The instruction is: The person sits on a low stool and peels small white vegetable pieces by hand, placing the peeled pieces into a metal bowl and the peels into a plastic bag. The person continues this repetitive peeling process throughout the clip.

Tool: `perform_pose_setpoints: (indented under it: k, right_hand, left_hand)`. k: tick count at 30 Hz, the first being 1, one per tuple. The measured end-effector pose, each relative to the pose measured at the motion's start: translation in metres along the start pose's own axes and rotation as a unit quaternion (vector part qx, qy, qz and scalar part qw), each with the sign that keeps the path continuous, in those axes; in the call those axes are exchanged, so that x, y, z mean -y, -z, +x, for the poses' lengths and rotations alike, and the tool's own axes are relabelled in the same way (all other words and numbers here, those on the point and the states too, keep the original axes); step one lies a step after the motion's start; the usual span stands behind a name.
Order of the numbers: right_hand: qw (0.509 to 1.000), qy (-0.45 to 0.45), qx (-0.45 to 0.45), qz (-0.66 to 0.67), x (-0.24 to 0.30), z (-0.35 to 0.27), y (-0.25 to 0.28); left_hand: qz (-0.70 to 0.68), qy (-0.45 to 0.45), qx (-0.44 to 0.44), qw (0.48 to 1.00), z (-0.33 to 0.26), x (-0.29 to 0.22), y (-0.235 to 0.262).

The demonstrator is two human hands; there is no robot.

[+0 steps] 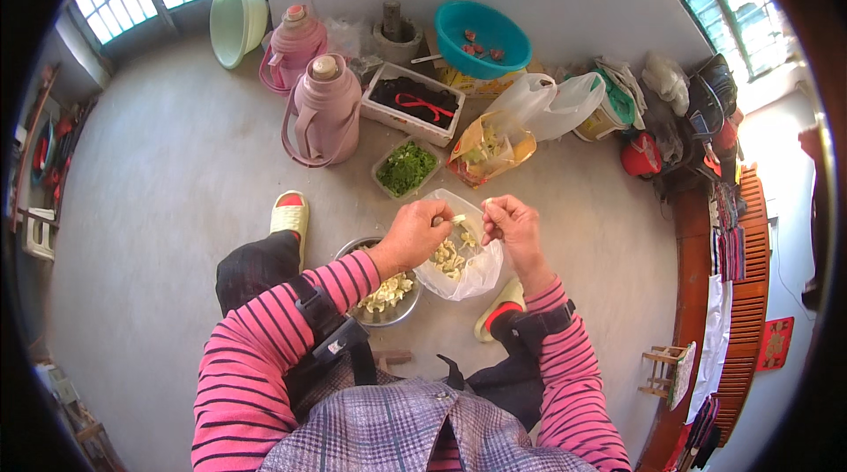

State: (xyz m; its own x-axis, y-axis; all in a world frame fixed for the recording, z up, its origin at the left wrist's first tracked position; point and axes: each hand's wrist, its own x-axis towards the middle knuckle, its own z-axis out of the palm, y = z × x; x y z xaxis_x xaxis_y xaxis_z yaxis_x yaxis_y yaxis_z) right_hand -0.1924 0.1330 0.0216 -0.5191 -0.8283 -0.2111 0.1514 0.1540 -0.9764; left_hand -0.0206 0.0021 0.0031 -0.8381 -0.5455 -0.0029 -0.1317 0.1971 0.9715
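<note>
My left hand (410, 236) is closed, and a pale cream piece (458, 220) of food pokes out at its fingertips. My right hand (515, 228) faces it across a small gap, thumb and fingers pinched on a tiny whitish bit (487, 202). Both hands are over the mouth of a white plastic bag (481, 278), which holds more cream, torn-looking pieces (448, 258). Beside the bag, partly under my left forearm, a metal bowl (386, 323) holds many similar pieces (388, 295). Their exact kind is unclear.
Ahead stand a tub of chopped greens (407, 168), a white foam box (375, 108), two pink thermos flasks (326, 115), a teal basin (503, 22) and a yellow food bag (490, 150). A small stool (668, 373) is at right. My slippers (291, 218) flank the bowl and bag.
</note>
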Motion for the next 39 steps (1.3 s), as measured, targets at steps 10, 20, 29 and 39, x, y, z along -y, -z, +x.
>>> perform_pose_setpoints:
  k: [10, 20, 29, 39]
  right_hand:
    - [0.923, 0.092, -0.22, -0.303, 0.03, 0.141, 0.085]
    - [0.937, 0.08, -0.158, -0.302, 0.036, 0.102, 0.072]
    - [0.886, 0.189, 0.013, -0.423, 0.039, -0.013, 0.001]
    - [0.909, 0.125, 0.032, -0.396, 0.028, -0.028, -0.021]
  left_hand:
    - [0.009, 0.031, 0.018, 0.999, 0.003, -0.001, -0.003]
    - [0.016, 0.031, 0.016, 0.999, 0.008, 0.002, -0.007]
    - [0.021, -0.008, 0.027, 0.999, 0.003, -0.002, -0.008]
    - [0.04, -0.023, 0.031, 0.998, 0.001, -0.005, -0.007]
